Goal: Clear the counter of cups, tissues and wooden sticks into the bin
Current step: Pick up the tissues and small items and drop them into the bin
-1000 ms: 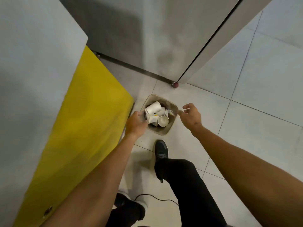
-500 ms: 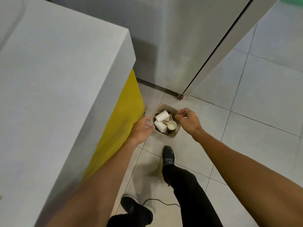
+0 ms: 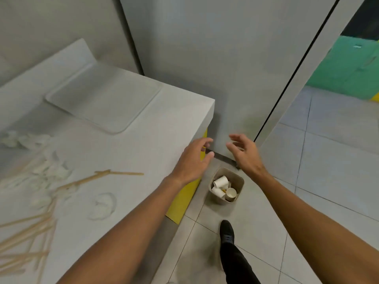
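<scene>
Both hands are empty, fingers loose and spread: my left hand is over the corner of the table, my right hand apart from it, above the bin on the floor, where the cups lie. On the table to my left lie tissues and wooden sticks (quite a scatter). I judge the next move is to reach left and gather a bunch.
</scene>
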### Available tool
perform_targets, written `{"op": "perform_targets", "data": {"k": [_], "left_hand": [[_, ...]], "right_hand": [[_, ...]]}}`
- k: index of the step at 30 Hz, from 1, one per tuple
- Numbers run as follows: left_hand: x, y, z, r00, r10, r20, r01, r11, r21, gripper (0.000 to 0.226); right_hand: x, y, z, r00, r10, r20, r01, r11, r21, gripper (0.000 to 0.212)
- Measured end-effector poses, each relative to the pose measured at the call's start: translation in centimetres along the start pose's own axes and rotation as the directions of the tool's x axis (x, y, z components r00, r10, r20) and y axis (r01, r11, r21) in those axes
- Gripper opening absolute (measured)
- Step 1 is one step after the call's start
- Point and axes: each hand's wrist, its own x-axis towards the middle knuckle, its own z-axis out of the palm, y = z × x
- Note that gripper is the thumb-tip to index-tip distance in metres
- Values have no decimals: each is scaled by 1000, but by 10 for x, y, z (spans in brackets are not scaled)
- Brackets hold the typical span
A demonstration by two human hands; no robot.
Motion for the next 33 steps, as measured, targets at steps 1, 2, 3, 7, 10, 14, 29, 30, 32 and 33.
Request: {"op": "perform_targets", "data": {"k": [1, 2, 3, 7, 10, 14, 29, 30, 32, 33], "left_hand": [[-8, 7, -14, 998, 48, -27, -48, 999, 17, 39], [-17, 13, -28, 995, 85, -52, -83, 996, 38, 39], [-26, 17, -43, 991, 114, -75, -109, 992, 63, 40], [-65, 21, -96, 976, 138, -168, -114, 983, 147, 42], [-103, 13, -138, 959, 128, -251, -76, 976, 205, 42], [-162, -8, -193, 923, 66, -380, 32, 969, 246, 42], [-413, -88, -293, 578, -242, -779, 520, 846, 122, 43], [-427, -91, -294, 546, -254, -798, 543, 833, 105, 43], [-453, -95, -293, 484, -298, -823, 592, 804, 57, 43], [-460, -96, -294, 470, -317, -824, 608, 793, 42, 43]], "right_hand": [[-5, -15, 1, 999, -49, -9, 49, 999, -3, 33], [-10, -30, 2, 995, -97, -15, 97, 995, -9, 31], [-15, -46, 6, 990, -140, -17, 140, 990, -13, 30], [-34, -96, 32, 966, -257, 27, 257, 966, 17, 32], [-49, -127, 68, 948, -310, 74, 309, 951, 35, 29], [-72, -161, 129, 912, -379, 159, 374, 925, 61, 26], [-181, -231, 337, 525, -524, 671, 536, 816, 217, 29], [-188, -235, 349, 500, -524, 690, 537, 812, 228, 30], [-205, -241, 371, 439, -527, 728, 546, 800, 250, 30], [-210, -242, 377, 419, -533, 735, 550, 793, 261, 30]]}}
